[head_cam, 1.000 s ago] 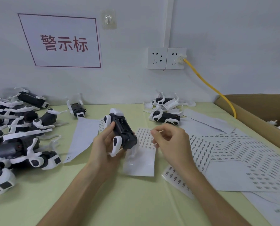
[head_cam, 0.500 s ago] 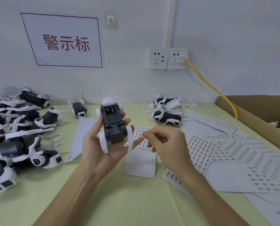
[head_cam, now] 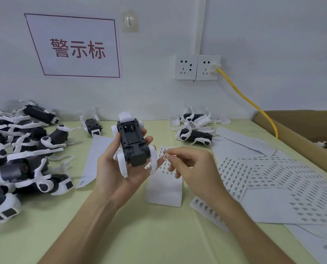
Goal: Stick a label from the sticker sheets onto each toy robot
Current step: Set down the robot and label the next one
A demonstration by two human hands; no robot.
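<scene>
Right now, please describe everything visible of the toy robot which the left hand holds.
The toy robot looks plastic: dark grey body, white legs, white head piece on top. Its underside faces the camera, with an open battery compartment showing a spring. The left hand grips it upright above the table, thumb on one side, fingers on the other. The label pinched by the right hand is near, apparently not touching.
</scene>
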